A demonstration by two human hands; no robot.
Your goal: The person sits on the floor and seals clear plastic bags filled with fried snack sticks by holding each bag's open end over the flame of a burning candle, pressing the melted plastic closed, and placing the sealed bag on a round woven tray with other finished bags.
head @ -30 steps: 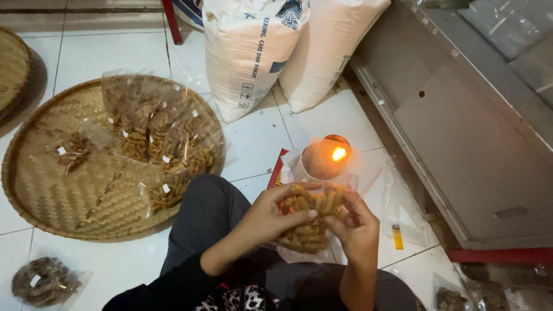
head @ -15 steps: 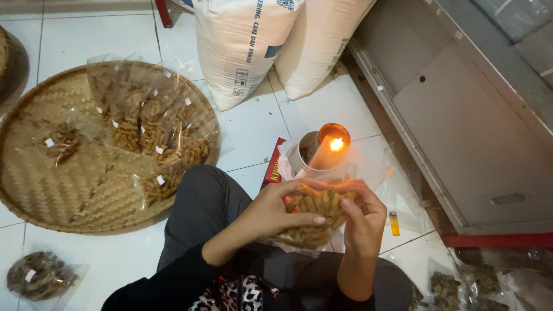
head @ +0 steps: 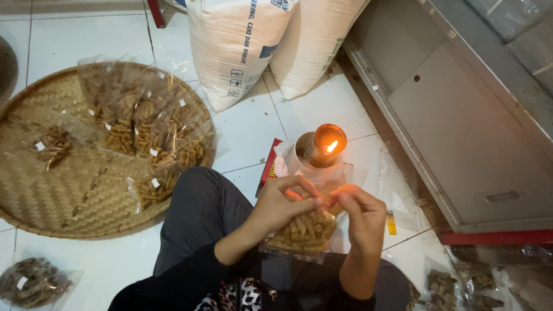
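At the far left, low on the tiled floor, lies a small clear bag of dark snack pieces, sealed and apart from the rest. Above it sits a wide woven bamboo tray, shallow and round. One lone packet rests near its left side, and a cluster of clear packets of golden stick snacks is stacked overlapping along its upper right rim, a few sliding toward the edge.

In the middle, the person sits on the floor with a grey-trousered knee beside the tray. The left hand and the right hand are close together, fingertips almost meeting, both pinched on the top edge of a clear plastic bag of stick snacks held over the lap. The bag looks light and soft; the film is thin, slick and easily creased, while the sticks inside appear brittle and likely to snap if squeezed. The safe hold seems to be the empty top margin, where both hands have it, not the filled belly.

Just beyond the hands, a lit candle in a dark glass jar stands on the floor, its flame open, with loose empty plastic bags around it and a red flat thing at its left. Behind stand two big white sacks, full and upright. To the right runs a grey metal cabinet, and at the bottom right corner lie more bags of darker snacks.
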